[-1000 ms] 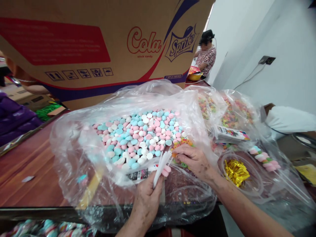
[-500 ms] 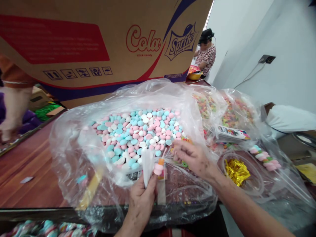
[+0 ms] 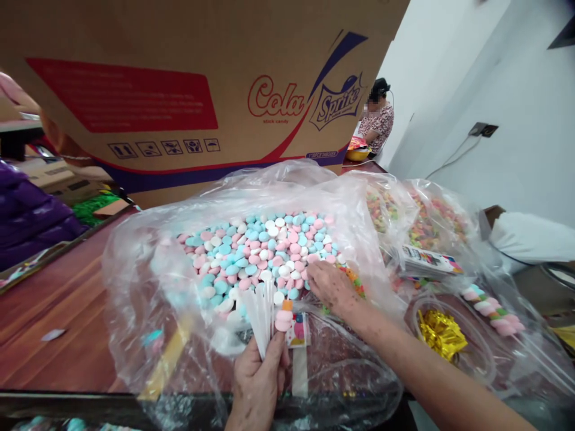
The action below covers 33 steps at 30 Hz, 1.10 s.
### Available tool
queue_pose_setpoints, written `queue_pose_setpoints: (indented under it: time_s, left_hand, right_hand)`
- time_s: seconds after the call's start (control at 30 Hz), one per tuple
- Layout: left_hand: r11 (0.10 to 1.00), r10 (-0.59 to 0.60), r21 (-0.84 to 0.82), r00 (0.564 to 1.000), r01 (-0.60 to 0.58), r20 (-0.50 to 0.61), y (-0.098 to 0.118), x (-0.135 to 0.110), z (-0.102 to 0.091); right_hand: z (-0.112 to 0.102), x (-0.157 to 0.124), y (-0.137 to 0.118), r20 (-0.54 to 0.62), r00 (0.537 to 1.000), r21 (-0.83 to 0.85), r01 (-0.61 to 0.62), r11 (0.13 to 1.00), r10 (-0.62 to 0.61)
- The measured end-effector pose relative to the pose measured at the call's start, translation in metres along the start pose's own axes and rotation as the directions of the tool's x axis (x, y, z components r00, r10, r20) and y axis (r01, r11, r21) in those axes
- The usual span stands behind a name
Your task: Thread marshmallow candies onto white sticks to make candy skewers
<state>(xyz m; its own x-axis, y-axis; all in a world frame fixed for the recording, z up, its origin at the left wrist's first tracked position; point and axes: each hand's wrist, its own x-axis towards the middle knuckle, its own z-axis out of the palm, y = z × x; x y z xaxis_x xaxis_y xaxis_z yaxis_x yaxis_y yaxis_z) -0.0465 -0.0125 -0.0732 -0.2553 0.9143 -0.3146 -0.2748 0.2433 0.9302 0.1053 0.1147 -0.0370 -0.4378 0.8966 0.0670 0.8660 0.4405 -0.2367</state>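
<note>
My left hand is closed around a bunch of white sticks. Beside them it holds a short stack of candy, pink below and orange on top. My right hand reaches to the right edge of a pile of round pink, blue and white candies. Its fingertips touch the pile, but what they grip, if anything, is hidden. The pile lies in a large clear plastic bag. Near the right wrist are small orange and green candies.
A large cardboard box stands behind the bag. To the right lie bags of colourful candy, a stack of printed cards, gold twist ties and a finished candy skewer. A person sits far back.
My right hand has moved left and down from above the bag's right side onto the candy pile. The sticks in my left hand have fanned out. A co-worker's arm at left has drawn back.
</note>
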Motion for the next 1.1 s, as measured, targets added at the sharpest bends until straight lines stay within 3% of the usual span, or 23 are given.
queue_pose_setpoints:
  time_s: [0.13,0.3,0.47,0.57,0.63,0.67,0.77,0.9,1.1]
  left_hand:
    - [1.0,-0.009,-0.003,1.0,0.009,0.0,0.0,0.0,0.0]
    - [1.0,0.0,-0.004,1.0,0.0,-0.008,-0.002,0.001,0.0]
    - [1.0,0.001,-0.021,1.0,-0.001,-0.003,-0.004,0.002,0.0]
    - [1.0,0.004,-0.011,1.0,-0.004,-0.005,-0.002,0.0,0.001]
    - [1.0,-0.007,-0.01,1.0,0.007,-0.011,0.0,-0.001,0.002]
    - [1.0,-0.011,-0.008,1.0,0.01,-0.02,0.001,-0.001,0.003]
    - [1.0,-0.01,0.015,0.999,0.01,-0.031,0.003,-0.001,0.004]
    - [0.999,-0.011,0.035,1.0,0.012,-0.014,0.0,0.002,0.002]
    - [1.0,0.001,0.027,1.0,-0.001,-0.009,-0.004,0.003,0.001]
  right_hand:
    - [-0.004,-0.015,0.004,0.071,0.985,0.022,0.157,0.987,-0.158]
    - [-0.004,-0.025,0.008,0.104,0.969,0.057,0.217,0.974,-0.222]
    - [0.006,-0.031,0.008,0.003,0.962,0.088,0.27,0.959,-0.272]
    - [0.006,-0.03,0.018,-0.158,0.987,0.233,0.069,0.97,-0.032]
    - [0.003,-0.027,0.027,-0.25,0.958,0.279,-0.072,0.958,0.144]
    - [0.002,-0.024,0.03,-0.282,0.944,0.268,-0.095,0.959,0.173]
    - [0.004,-0.018,0.032,-0.312,0.949,0.117,-0.006,0.993,0.042]
    - [0.016,-0.017,0.023,-0.23,0.952,-0.08,0.188,0.979,-0.201]
    - [0.022,-0.016,0.025,-0.212,0.926,-0.089,0.301,0.95,-0.313]
